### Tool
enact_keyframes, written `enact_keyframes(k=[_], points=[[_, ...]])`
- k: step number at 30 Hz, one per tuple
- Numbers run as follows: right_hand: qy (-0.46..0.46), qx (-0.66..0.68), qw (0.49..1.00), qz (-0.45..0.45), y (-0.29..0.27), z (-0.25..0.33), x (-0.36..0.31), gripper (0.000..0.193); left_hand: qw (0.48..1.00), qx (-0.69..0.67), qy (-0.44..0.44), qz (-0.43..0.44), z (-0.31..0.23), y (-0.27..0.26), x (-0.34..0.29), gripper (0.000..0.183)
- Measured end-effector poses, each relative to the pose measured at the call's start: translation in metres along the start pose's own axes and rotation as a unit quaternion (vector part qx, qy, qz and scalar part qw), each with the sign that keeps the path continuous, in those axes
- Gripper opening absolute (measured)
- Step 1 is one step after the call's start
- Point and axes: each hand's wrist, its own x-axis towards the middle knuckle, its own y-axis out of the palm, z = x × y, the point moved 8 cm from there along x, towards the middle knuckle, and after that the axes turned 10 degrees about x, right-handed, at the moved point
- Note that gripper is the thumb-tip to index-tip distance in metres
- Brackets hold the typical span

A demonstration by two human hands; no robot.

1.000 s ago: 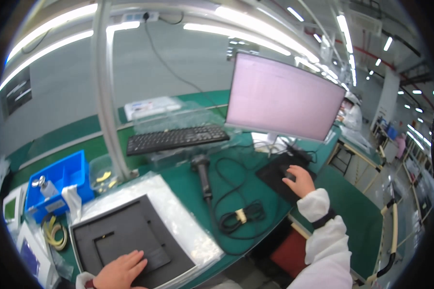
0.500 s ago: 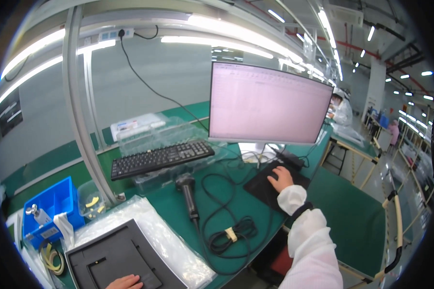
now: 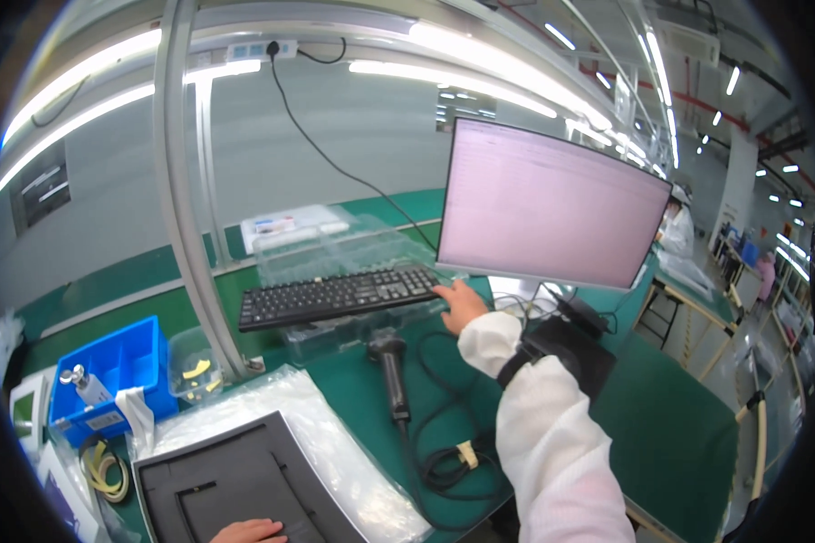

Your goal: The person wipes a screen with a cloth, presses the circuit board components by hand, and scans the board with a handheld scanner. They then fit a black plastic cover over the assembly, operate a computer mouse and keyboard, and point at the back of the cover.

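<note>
My right hand (image 3: 463,306) is at the right end of the black keyboard (image 3: 335,298), a finger stretched to the keys there. It holds nothing that I can see. My left hand (image 3: 252,531) lies on a dark grey panel (image 3: 244,462) with a light edge at the bottom of the view; its fingers are stretched out and only part of it shows. Under the panel is a stack of clear plastic bags (image 3: 312,407). The keyboard rests on clear plastic trays (image 3: 321,342). Behind my right hand stands a lit monitor (image 3: 552,204).
A handheld scanner (image 3: 392,380) with a coiled cable (image 3: 453,462) lies between the bags and my right arm. A black mouse pad (image 3: 575,353) is right of my wrist. At left are a blue bin (image 3: 113,376) and tape rolls (image 3: 106,471). A metal post (image 3: 190,208) rises behind.
My right hand has gone from the mouse pad leftward to the keyboard's right end. My left hand stays on the panel. The whole view has shifted a little.
</note>
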Motion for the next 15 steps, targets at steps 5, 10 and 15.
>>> enact_keyframes(k=[5,10,15], points=[[0.070,-0.016,0.995,0.070,0.040,-0.018,0.026,0.055,1.000,-0.020,0.006,-0.012,0.003,-0.001,-0.001,0.048],[0.084,-0.021,0.993,0.077,0.050,-0.026,0.031,0.054,1.000,-0.025,0.009,-0.004,0.004,-0.001,0.002,0.048],[0.072,-0.015,0.996,0.052,0.047,-0.017,0.035,0.050,0.999,-0.030,0.006,-0.008,0.008,-0.003,0.000,0.047]])
